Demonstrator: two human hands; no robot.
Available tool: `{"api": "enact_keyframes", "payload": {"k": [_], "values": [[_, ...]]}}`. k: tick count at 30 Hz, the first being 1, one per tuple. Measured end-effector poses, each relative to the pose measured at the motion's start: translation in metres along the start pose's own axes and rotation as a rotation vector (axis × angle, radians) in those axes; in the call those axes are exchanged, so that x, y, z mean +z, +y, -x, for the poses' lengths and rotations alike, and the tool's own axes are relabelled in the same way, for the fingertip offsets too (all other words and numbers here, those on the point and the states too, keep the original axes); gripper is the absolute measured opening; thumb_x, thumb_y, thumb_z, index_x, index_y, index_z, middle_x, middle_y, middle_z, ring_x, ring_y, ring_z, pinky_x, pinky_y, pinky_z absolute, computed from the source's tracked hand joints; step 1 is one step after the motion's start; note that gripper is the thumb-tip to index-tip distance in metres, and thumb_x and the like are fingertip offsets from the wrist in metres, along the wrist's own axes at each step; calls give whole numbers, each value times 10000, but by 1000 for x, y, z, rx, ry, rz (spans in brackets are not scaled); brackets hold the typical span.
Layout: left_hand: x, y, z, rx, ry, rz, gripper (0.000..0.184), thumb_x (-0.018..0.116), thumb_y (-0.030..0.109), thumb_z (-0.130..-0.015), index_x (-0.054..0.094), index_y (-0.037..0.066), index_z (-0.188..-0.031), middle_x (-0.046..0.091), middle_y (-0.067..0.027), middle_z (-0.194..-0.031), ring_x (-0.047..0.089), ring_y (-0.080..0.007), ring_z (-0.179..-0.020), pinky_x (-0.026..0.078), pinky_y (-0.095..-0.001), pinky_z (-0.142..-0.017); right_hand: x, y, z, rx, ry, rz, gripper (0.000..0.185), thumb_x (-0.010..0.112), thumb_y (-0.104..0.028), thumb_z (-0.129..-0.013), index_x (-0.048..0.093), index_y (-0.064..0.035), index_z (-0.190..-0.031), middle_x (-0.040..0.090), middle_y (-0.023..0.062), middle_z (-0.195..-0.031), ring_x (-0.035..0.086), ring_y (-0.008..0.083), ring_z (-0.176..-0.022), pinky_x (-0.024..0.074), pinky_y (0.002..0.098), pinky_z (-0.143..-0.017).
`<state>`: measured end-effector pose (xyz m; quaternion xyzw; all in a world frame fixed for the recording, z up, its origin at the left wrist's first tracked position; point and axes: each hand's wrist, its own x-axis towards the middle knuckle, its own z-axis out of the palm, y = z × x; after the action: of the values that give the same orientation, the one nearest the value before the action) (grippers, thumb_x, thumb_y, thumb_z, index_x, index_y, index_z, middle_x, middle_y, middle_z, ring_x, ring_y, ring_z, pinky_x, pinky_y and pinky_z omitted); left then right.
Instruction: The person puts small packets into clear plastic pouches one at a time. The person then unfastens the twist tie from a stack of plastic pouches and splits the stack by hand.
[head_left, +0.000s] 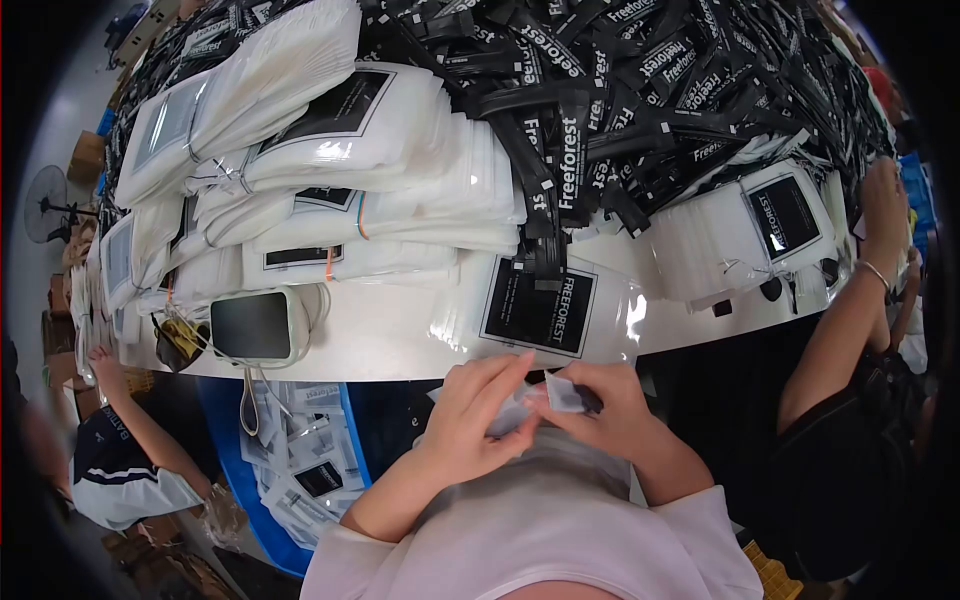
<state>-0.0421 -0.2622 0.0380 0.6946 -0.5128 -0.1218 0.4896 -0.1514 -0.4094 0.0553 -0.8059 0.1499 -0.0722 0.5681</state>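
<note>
Close to my body, below the table's front edge, both hands are closed around a crumpled, translucent plastic bag point(511, 412). My left hand point(474, 416) grips its left side. My right hand point(606, 408) pinches a folded whitish part of it, with something dark showing beside the fingers; I cannot make out what that is. Just ahead of my hands, a flat stack of clear bags point(606, 345) with a black FREEFOREST label lies at the table edge. Black Freeforest strips point(568, 165) are heaped behind it, some overlapping the stack.
Bundled clear bags point(400, 215) are piled at left, with another bundle point(700, 255) at right. A phone point(250, 328) with a cable lies near the edge. Below it, a blue bin point(232, 475) holds filled packets. Other people's arms point(835, 345) point(150, 430) are on both sides.
</note>
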Motion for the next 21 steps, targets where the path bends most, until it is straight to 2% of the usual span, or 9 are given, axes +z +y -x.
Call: {"api": "enact_keyframes", "payload": {"k": [3,4,5,7,13,14,17,18,21], "values": [[0,-1,3,-23,5,90,771,725,96,-569,406,-18,-1262,499,-162,-1133,502,-284,-950,382,-328,-740,-4,18,-1,-305,234,-16,205,709,-121,-729,546,-26,-808,554,43,-583,507,97,-495,361,216,-422],[0,-1,4,-21,5,33,807,733,126,-563,383,-17,-1276,483,-168,-1152,488,-297,-969,372,-346,-757,2,15,0,-204,428,-384,252,696,-169,-736,482,-37,-739,542,69,-656,509,149,-564,404,275,-500],[0,-1,3,-19,1,-25,845,741,156,-556,360,-16,-1290,466,-174,-1172,475,-309,-989,362,-363,-774,-6,11,0,-205,384,-1121,217,588,-213,-823,457,-56,-752,544,85,-746,504,166,-610,412,286,-510],[3,-2,0,5,30,-60,928,755,218,-536,307,-14,-1315,430,-185,-1209,452,-332,-1016,340,-395,-802,-12,-12,-14,-402,395,-1252,227,470,-204,-886,444,-47,-723,567,138,-854,565,190,-733,481,326,-650],[4,-3,-5,15,-115,-211,1135,770,329,-492,133,-6,-1370,340,-236,-1273,427,-372,-1047,308,-417,-825,-7,-35,-2,-156,-119,-517,325,387,-228,-942,525,44,-1054,557,195,-1126,520,295,-1096,313,448,-1004],[5,-5,-4,45,-82,-166,1173,772,335,-492,83,-2,-1379,329,-247,-1277,423,-377,-1054,308,-416,-822,-10,-29,3,-96,-131,-663,386,410,-225,-936,462,51,-1201,522,193,-1193,427,287,-1200,236,454,-1035],[18,-8,3,116,-3,39,1249,775,340,-495,-35,6,-1385,318,-267,-1276,407,-390,-1072,306,-424,-822,-8,-27,-6,-116,-168,-694,378,435,-198,-926,460,51,-1210,511,202,-1207,334,280,-1266,151,422,-1062],[21,-8,3,145,25,116,1269,776,339,-497,-68,9,-1384,318,-271,-1274,401,-395,-1078,305,-429,-822,-12,-23,-11,-178,-292,-467,427,491,-161,-897,406,43,-1262,374,218,-1329,244,294,-1309,100,407,-1070],[18,-10,-1,160,-21,66,1301,779,334,-496,-129,18,-1373,321,-274,-1271,408,-405,-1062,307,-441,-803,8,-26,-8,-258,71,-93,545,584,-173,-844,359,23,-1300,242,203,-1392,261,312,-1290,174,402,-1055]]}}
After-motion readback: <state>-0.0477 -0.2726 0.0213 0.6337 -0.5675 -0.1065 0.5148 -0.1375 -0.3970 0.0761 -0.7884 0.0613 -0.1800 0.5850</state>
